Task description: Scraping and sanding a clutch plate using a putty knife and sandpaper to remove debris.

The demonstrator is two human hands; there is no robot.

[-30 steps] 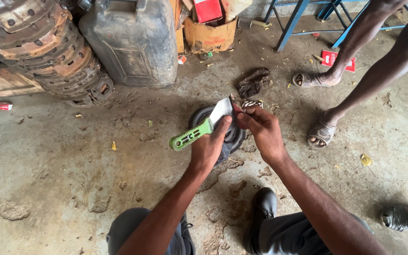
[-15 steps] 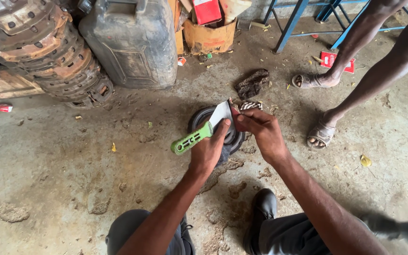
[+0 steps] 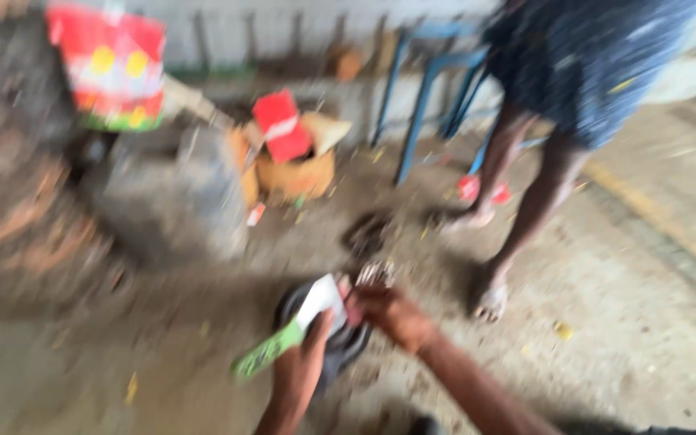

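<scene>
The view is heavily blurred. My left hand (image 3: 309,354) grips a tool with a green handle (image 3: 266,353) and a white blade end (image 3: 321,300), held over a dark round part (image 3: 340,346) on the dirt floor. My right hand (image 3: 392,314) is closed on something small and dark at the top of that round part, close to the white blade end; what it pinches cannot be made out.
Another person's legs in sandals (image 3: 493,302) stand close on the right. A grey jerrycan (image 3: 167,193), a brown box (image 3: 296,173) with a red item, rusty stacked metal parts (image 3: 10,201) at the left and blue metal stool legs (image 3: 420,105) lie beyond.
The camera has tilted upward and blurred, so the hands now sit low in the picture. Both hands keep the same hold on the tool and the round part.
</scene>
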